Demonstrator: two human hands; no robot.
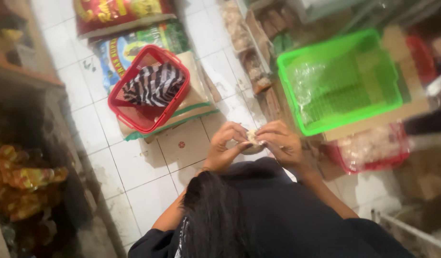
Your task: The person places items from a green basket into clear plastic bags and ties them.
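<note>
Dark hair up close, then both hands: left hand and right hand pinch together on a small pale lump, held over the floor beside the green basket.

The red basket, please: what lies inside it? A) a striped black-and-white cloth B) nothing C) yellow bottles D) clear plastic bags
A: the red basket on the sacks holds a folded black-and-white striped cloth.

Glossy plastic green basket; red plastic basket; smooth glazed floor tiles.
</note>
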